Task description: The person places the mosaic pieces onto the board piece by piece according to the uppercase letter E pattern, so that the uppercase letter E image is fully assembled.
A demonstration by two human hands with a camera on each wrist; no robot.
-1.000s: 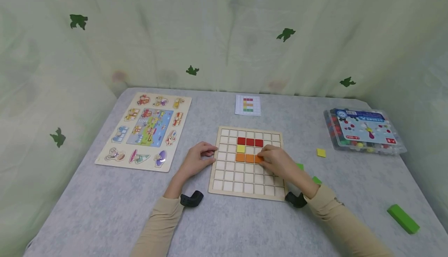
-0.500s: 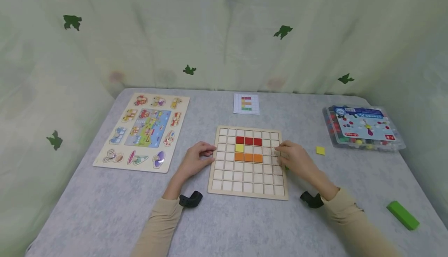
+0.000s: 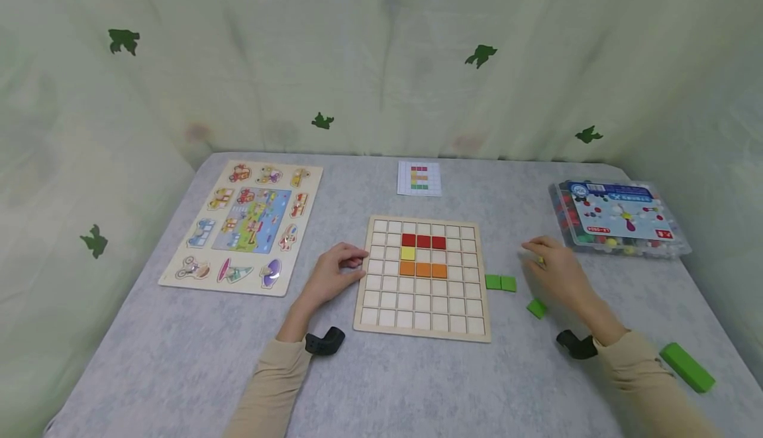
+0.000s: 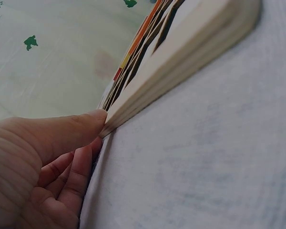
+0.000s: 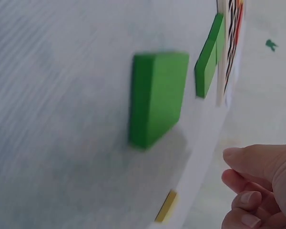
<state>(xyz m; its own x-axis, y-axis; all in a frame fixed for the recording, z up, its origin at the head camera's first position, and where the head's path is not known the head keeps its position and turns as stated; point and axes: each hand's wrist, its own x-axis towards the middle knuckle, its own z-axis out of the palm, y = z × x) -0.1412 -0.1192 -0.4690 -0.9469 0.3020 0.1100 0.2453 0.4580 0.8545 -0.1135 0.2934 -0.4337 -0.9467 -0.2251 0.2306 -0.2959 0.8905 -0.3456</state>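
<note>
The wooden grid board (image 3: 423, 332) lies mid-table. Set in its squares are red tiles (image 3: 423, 241), a yellow tile (image 3: 408, 253) and a row of orange tiles (image 3: 423, 270). My left hand (image 3: 330, 277) rests against the board's left edge; in the left wrist view its thumb touches the rim (image 4: 133, 102). Right of the board, my right hand (image 3: 557, 269) hovers above a loose yellow tile (image 5: 166, 206), partly hidden by it in the head view. Its fingers are loosely bent and hold nothing. Closer to me lies a single green tile (image 3: 537, 308); two more green tiles (image 3: 501, 283) adjoin the board's right edge.
Behind the board lies a pattern card (image 3: 420, 179). A picture puzzle board (image 3: 241, 226) occupies the left side. At back right sits a clear plastic box (image 3: 620, 219) of coloured pieces, and a green block (image 3: 687, 367) lies at front right.
My right hand has left the last orange tile, now in its square, and moved right to above the loose yellow tile. The left hand stays at the board's edge.
</note>
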